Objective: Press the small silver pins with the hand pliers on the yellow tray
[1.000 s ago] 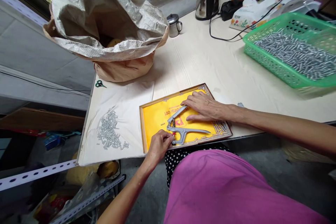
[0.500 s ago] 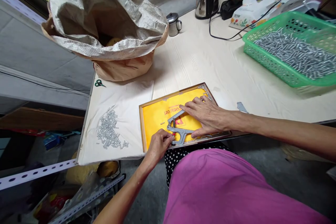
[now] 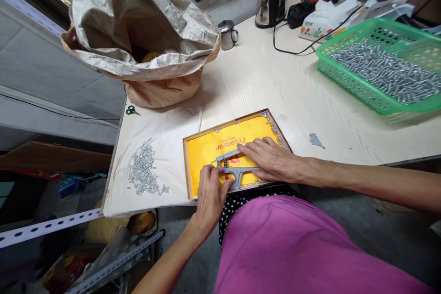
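A grey plier-like hand tool [image 3: 237,172] with two handles and a dark spring lies over a shallow tray [image 3: 186,161] lined with yellow printed cloth [image 3: 203,147]. My right hand [image 3: 274,160] is closed around the tool's handles from the right. At the tool's left end, my left hand [image 3: 211,191] has its fingers bent against the head, beside a small red part; whether a small piece sits in those fingers is hidden. Small metal springs [image 3: 274,127] line the tray's right and back edges. Left of the tray, a loose pile of similar springs [image 3: 142,170] lies on white cloth.
A green basket [image 3: 351,89] full of metal springs stands at the right. A large woven sack [image 3: 161,87] fills the back left, with green-handled scissors [image 3: 131,110] before it. Behind are a metal mug [image 3: 227,36], a kettle [image 3: 271,0] and a black cable [image 3: 292,50].
The tool's handles have come closer together under my right hand. My left hand has moved up and left, its fingers now over the tool's head.
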Available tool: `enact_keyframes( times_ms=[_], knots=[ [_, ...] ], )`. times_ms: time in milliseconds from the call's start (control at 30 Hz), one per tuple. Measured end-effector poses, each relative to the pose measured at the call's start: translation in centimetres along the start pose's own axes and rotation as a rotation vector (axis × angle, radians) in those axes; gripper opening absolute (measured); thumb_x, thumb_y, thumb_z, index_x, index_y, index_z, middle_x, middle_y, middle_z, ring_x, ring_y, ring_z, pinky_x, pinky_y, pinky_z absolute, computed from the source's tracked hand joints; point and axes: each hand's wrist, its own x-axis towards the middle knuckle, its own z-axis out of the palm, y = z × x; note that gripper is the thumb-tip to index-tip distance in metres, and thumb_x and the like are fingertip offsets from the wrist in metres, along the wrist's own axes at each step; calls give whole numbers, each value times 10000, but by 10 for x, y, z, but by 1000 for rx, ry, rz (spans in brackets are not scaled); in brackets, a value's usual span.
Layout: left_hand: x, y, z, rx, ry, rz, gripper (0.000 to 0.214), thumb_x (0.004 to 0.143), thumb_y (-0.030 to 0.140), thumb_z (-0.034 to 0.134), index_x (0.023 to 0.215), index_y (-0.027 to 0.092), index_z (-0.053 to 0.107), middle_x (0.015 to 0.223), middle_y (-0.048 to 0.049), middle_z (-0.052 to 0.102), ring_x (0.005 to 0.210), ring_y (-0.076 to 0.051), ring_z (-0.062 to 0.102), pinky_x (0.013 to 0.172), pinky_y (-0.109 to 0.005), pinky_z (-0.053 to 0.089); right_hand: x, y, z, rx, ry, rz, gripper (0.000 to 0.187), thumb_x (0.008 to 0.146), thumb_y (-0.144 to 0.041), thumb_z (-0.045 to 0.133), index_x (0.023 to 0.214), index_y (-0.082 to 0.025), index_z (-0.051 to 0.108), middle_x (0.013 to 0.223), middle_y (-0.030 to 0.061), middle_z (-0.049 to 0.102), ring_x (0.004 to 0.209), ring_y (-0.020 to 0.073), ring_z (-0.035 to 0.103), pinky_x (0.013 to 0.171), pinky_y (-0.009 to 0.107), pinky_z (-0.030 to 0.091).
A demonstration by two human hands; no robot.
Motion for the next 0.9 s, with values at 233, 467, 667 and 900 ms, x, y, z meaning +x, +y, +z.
enact_keyframes(
  times_ms=[233, 467, 667, 900],
  knots=[
    [33, 28, 6, 299, -8, 294, 754, 812, 256, 728, 1446, 101, 350, 1367, -208, 542, 1263, -345, 517, 1058, -502, 449, 12, -5, 5, -145, 154, -71, 628, 920, -253, 470, 1469, -43, 249, 1298, 211, 561, 1089, 302, 497, 910, 454, 360],
    [48, 32, 8, 439, -114, 199, 448, 918, 336, 605, 1306, 124, 534, 1137, -155, 684, 1039, -289, 640, 910, -420, 519, 16, 4, 30, -328, 117, -54, 234, 968, -107, 368, 1063, -106, 582, 889, 103, 630, 820, 223, 519, 765, 370, 337],
    [49, 26, 14, 398, -116, 218, 351, 947, 356, 563, 1240, 162, 573, 1061, -122, 715, 989, -257, 669, 872, -380, 545, 20, 13, 31, -251, 93, -86, 221, 983, -134, 367, 954, -140, 586, 812, 77, 616, 767, 205, 496, 719, 350, 317],
    [36, 18, 26, 337, 149, 540, 206, 963, 268, 523, 1113, 173, 628, 1476, -144, 498, 1421, -311, 390, 1118, -540, 406, 8, 33, 5, -84, 284, -87, 604, 935, -668, 392, 1157, -138, 579, 956, 123, 627, 867, 263, 508, 789, 393, 335]
  ],
)
